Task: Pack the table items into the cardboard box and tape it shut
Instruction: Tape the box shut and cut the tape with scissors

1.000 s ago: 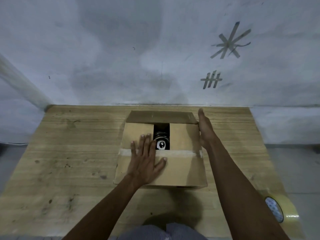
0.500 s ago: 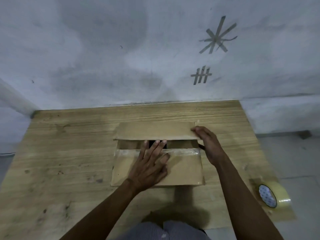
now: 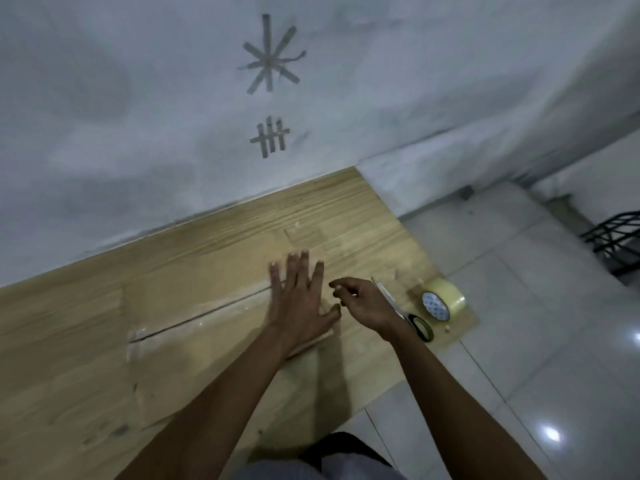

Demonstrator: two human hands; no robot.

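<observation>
Brown cardboard box (image 3: 207,341) resting on the light wooden desk (image 3: 346,220), its top flaps folded down and meeting along a central seam. Left hand (image 3: 299,306) lies flat, fingers spread, pressing the seam's right end. Right hand (image 3: 363,303) hovers just beside the box, fingers loosely curled, holding nothing. Black-handled scissors (image 3: 420,328) and a yellowish tape roll (image 3: 446,299) lie near the desk's right edge.

Grey plaster wall (image 3: 138,98) w/ tape marks (image 3: 268,57) stood behind light wood table (image 3: 242,230); glossy white tile floor (image 3: 519,306) on rt reflected light.
</observation>
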